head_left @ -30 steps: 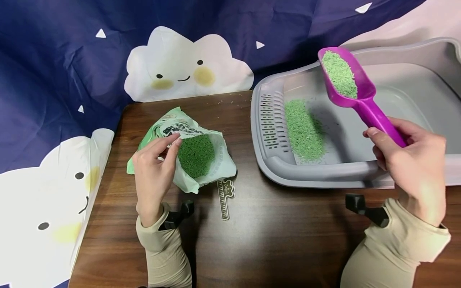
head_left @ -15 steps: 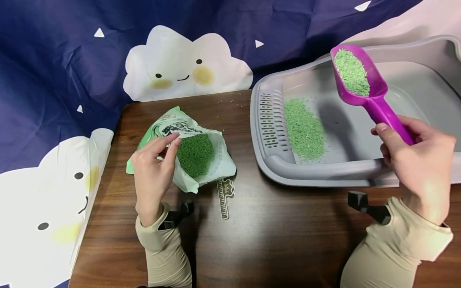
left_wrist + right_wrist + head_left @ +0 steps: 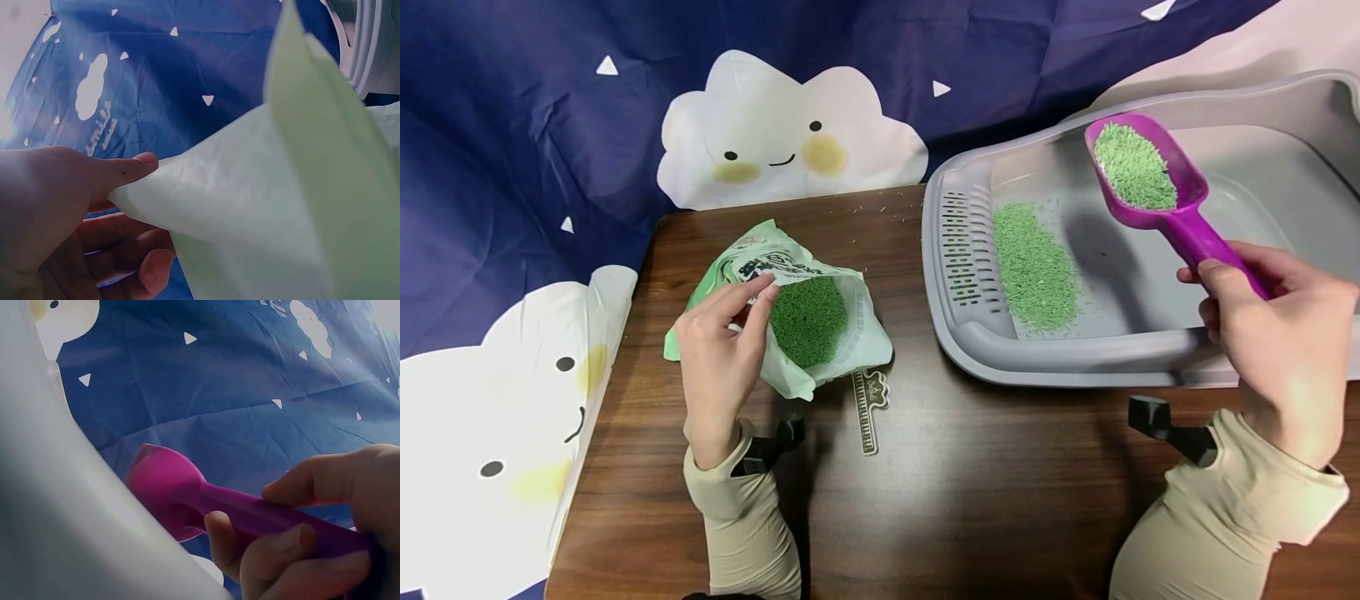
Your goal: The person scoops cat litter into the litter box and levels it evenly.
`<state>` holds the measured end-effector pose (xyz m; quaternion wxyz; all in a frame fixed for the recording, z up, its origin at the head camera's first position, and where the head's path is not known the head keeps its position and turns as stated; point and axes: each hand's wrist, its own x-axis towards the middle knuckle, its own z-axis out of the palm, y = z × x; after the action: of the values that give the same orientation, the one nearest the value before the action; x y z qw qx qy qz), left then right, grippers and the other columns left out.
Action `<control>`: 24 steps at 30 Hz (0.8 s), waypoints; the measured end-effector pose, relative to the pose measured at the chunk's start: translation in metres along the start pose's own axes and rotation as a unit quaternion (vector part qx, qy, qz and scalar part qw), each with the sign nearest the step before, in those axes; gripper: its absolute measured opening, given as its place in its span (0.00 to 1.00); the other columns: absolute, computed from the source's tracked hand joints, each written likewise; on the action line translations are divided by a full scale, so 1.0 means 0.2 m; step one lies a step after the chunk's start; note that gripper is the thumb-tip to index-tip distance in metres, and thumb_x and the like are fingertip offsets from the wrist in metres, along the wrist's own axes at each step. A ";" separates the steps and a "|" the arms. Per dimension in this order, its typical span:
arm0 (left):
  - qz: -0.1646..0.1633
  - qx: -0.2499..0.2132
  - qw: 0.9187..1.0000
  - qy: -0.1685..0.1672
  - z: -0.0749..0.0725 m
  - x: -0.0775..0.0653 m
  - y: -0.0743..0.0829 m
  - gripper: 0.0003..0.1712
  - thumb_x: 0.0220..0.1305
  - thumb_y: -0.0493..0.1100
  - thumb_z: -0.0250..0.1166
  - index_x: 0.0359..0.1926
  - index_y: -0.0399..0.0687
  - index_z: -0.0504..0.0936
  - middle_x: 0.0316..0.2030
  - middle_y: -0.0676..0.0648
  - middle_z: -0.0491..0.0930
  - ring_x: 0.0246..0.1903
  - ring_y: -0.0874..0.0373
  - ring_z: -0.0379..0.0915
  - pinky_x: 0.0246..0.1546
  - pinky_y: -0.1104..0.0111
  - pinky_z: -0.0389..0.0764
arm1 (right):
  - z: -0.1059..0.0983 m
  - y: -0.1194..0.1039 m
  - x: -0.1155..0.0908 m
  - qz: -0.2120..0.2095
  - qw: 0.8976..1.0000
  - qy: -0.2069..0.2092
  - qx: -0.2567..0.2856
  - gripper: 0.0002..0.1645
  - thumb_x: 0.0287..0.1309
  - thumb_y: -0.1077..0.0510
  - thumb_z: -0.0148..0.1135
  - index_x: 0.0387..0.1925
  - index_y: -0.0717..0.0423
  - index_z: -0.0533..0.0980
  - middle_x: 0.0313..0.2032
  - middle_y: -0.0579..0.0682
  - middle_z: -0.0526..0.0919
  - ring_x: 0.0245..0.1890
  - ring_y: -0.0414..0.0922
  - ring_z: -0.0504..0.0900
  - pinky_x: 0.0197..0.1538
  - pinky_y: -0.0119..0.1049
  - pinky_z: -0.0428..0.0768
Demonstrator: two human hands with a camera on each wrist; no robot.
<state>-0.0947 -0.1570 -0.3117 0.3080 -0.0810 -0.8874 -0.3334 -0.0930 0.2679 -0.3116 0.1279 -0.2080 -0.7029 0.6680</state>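
The grip of the right hand (image 3: 1285,342) is closed round the handle of a purple scoop (image 3: 1187,229), the thumb lying along it. The scoop is held above a grey tray (image 3: 1120,358), its bowl pointing away from the person and carrying a load of green pellets (image 3: 1131,167). The grip of the left hand (image 3: 722,358) pinches the edge of a pale green bag (image 3: 865,342) between thumb and forefinger; the bag's mouth gapes, showing darker green contents (image 3: 808,321). Inside the tray, a pellet patch (image 3: 1036,271) lies beside the slotted end nearest the bag. A flat, comb-like strip (image 3: 867,421) protrudes from under the bag on the brown wooden tabletop (image 3: 985,483). Beyond hangs a dark blue cloth (image 3: 992,67) printed with white triangles and a smiling cloud (image 3: 775,125).
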 end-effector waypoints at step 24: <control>0.001 0.007 1.000 -0.008 -0.01 0.01 0.01 0.09 0.62 0.40 0.66 0.40 0.41 0.88 0.28 0.45 0.86 0.21 0.67 0.70 0.25 0.83 0.69 | -0.02 0.00 -0.01 -0.021 0.993 -0.031 -0.108 0.12 0.60 0.64 0.58 0.38 0.46 0.84 0.21 0.36 0.85 0.10 0.35 0.72 0.12 0.26 0.67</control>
<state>-0.0940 -0.1575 -0.3090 0.3021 -0.0827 -0.8918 -0.3264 -0.0903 0.2702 -0.3110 0.0974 -0.1850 -0.7791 0.5910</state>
